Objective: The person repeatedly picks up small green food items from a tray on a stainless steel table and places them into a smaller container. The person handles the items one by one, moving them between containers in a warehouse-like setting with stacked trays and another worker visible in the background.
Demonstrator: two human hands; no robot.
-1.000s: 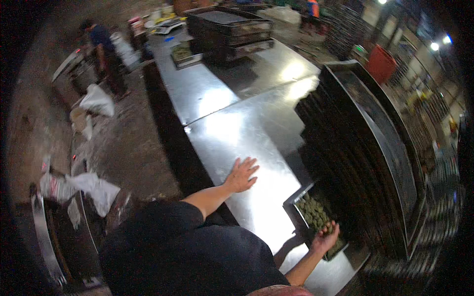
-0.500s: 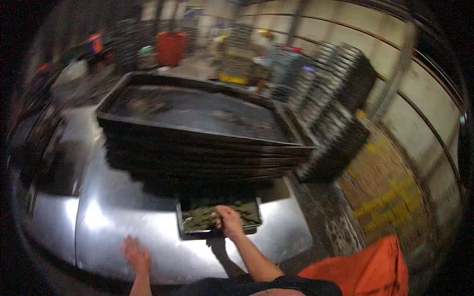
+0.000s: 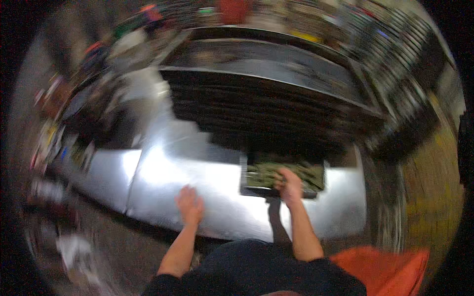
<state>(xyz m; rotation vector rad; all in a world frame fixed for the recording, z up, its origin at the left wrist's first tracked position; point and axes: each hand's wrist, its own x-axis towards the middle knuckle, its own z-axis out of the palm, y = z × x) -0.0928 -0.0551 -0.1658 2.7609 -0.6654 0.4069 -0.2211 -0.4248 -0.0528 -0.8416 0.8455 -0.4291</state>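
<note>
Along the front edge of a shiny metal tabletop (image 3: 222, 175), left of its middle, the person's left hand (image 3: 189, 204) is reaching forward with fingers spread and nothing in it; perhaps it is steadying the body, but blur is hiding whether it is touching the metal. Behind, toward the far edge, a tall stack of large dark trays (image 3: 261, 106) is standing, its layers probably nesting to save room. Just in front of the stack, toward the tabletop's right edge, a small tray (image 3: 243, 186) is sitting, seemingly for easy reach, its walls keeping green lumps (image 3: 261, 172) together. The right hand (image 3: 291, 186) is curling its fingers over the tray's front rim; whether they are pinching a lump, I cannot tell. Beyond the right front corner, orange cloth (image 3: 380, 269) is lying lower down.
</note>
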